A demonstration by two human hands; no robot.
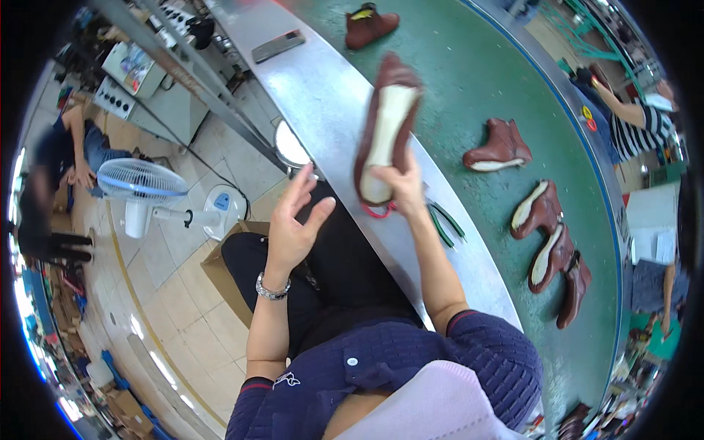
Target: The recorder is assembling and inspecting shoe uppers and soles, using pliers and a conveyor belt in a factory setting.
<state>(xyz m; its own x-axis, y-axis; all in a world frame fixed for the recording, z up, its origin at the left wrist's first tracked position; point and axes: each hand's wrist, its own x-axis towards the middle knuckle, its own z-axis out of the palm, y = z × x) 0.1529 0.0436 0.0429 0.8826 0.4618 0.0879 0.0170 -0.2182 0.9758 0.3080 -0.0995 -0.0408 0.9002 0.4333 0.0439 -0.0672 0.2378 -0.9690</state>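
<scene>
My right hand [405,185] is closed round the heel end of a reddish-brown leather shoe upper [365,139], thumb pressed on its pale underside. The shoe's bottom faces up, its toe points away from me, and the toe end is a little blurred. Left of the shoe, my left hand [293,227] is raised with fingers spread, holding nothing. On the metal table edge [469,279] beside my right wrist lies a green-handled tool [446,224], its head partly hidden by my hand. A red loop [375,213] shows under the shoe's heel; what it belongs to is hidden.
Several brown shoe uppers stand or lie on the green surface, including one at the far side [370,29] and one in the middle [500,147]. A phone [279,46] rests on the metal strip. To the left stands a fan [143,180]. Other people are at both sides.
</scene>
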